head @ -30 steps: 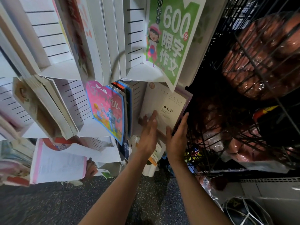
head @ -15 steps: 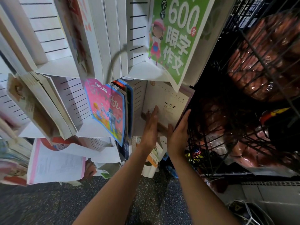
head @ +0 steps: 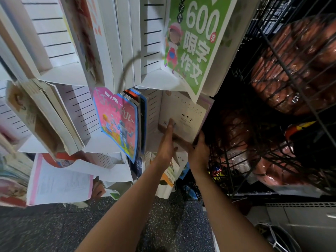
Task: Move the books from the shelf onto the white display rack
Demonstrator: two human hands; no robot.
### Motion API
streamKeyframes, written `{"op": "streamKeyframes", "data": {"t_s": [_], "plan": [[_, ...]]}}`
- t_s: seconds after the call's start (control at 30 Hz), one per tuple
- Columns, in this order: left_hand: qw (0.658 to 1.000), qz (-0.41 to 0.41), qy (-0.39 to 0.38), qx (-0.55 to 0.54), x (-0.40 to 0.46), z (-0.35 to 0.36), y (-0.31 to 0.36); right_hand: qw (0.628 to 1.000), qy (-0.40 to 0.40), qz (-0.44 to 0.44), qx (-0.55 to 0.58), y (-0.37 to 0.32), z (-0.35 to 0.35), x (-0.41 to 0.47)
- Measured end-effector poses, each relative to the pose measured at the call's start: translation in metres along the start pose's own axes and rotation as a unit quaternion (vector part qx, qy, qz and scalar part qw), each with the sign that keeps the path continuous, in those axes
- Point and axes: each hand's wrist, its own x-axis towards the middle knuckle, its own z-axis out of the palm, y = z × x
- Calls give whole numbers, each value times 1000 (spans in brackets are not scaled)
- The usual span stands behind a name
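A cream-covered book (head: pixel 189 113) stands in a pocket of the white display rack (head: pixel 60 75), under a green book (head: pixel 192 42). My left hand (head: pixel 166 144) lies flat with straight fingers against the cream book's cover. At the book's lower right corner and edge, my right hand (head: pixel 199 153) has its fingers curled round it. A pink book (head: pixel 118 120) sits in the pocket to the left.
A black wire rack (head: pixel 272 124) with wrapped reddish packs stands tight against the right. More books and white papers (head: pixel 60 182) fill the lower left pockets. Speckled dark floor (head: pixel 45 224) lies below, and white cables (head: pixel 276 239) at the lower right.
Both hands have pushed the cream book deeper into its pocket. My right hand's fingers went from straight along the edge to curled at the lower corner. The view has tilted slightly.
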Motion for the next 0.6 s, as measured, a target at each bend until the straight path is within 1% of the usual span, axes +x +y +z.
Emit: {"op": "streamKeyframes", "data": {"t_s": [0.07, 0.1, 0.13, 0.23, 0.3, 0.37, 0.47, 0.53, 0.6], "plan": [[1000, 6, 1, 9, -4, -2, 1, 1000, -2, -3, -3, 0, -2, -2], [1000, 23, -5, 19, -5, -3, 0, 1000, 10, -13, -2, -2, -3, -5], [998, 49, -12, 32, -7, -3, 0, 999, 30, -31, 5, -5, -5, -8], [985, 130, -23, 112, -7, -4, -1, 987, 93, -129, 35, -23, -15, -14], [973, 156, -32, 169, -6, -1, -1, 983, 95, -155, 33, -34, -18, -9], [969, 154, -36, 187, -5, 2, 2, 987, 89, -136, 16, -39, -19, -2], [975, 121, -38, 185, -8, 3, 10, 988, 88, -122, -19, -38, -24, 2], [979, 105, -47, 166, -18, 3, 20, 993, 57, -104, -19, -38, -30, 1], [978, 110, -59, 166, -32, 3, 26, 994, 37, -107, -10, -38, -36, -4]]}}
